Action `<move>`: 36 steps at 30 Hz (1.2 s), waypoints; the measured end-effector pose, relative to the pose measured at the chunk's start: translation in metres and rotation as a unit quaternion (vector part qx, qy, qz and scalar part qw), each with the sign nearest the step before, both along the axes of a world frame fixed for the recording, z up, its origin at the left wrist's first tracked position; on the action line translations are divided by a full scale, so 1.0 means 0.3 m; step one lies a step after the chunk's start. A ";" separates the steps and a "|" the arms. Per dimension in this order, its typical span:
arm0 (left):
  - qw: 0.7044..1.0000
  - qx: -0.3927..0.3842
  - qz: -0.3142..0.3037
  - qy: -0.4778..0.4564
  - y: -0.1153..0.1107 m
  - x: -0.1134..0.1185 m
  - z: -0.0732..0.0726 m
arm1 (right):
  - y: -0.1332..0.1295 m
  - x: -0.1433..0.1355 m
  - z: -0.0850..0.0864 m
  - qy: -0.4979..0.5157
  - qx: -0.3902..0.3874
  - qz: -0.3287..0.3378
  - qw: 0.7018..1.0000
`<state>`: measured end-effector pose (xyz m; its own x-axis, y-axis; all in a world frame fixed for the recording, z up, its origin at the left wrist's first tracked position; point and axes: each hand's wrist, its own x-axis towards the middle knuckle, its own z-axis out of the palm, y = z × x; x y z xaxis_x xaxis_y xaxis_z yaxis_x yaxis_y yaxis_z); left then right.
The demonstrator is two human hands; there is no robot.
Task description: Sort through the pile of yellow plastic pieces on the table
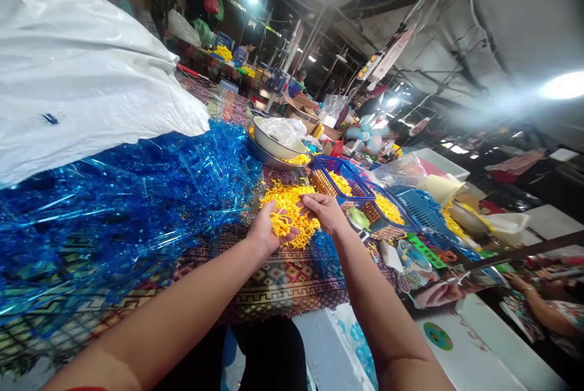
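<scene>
A heap of small yellow plastic-looking pieces [292,196] lies on the patterned cloth in front of me. My left hand [265,230] is turned palm up at the heap's near left side, cupped around several of these pieces. Over the heap's right side, my right hand [323,210] has its thumb and fingers drawn together in a pinch. Whatever is between those fingertips is too small to make out against the yellow behind. The two hands are a short way apart.
Shiny blue plastic pieces [182,184] spread to the left beneath a big white sack [82,69]. Behind the heap stand stacked bowls [274,143]. Blue baskets [326,166] with yellow pieces sit at the right, near a green-topped container [359,219]. Another person's arm [542,306] shows at far right.
</scene>
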<state>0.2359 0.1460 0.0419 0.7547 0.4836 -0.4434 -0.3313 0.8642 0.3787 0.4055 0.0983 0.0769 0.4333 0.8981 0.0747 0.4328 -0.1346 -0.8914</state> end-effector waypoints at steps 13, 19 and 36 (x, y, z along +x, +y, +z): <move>0.999 -0.006 0.039 0.010 0.021 -0.010 0.010 | 0.010 0.049 -0.113 -0.466 -0.078 0.011 0.881; 0.999 -0.004 0.032 0.013 0.026 -0.010 0.005 | 0.003 0.044 -0.109 -0.487 -0.042 0.066 0.870; 0.999 -0.013 0.032 0.027 0.015 -0.011 0.018 | -0.023 0.085 -0.111 0.051 0.075 -0.104 0.990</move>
<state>0.2326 0.1504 0.0472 0.6969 0.5180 -0.4960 -0.3663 0.8517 0.3747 0.4310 0.0914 0.0437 0.6204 0.7703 0.1474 0.3164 -0.0739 -0.9457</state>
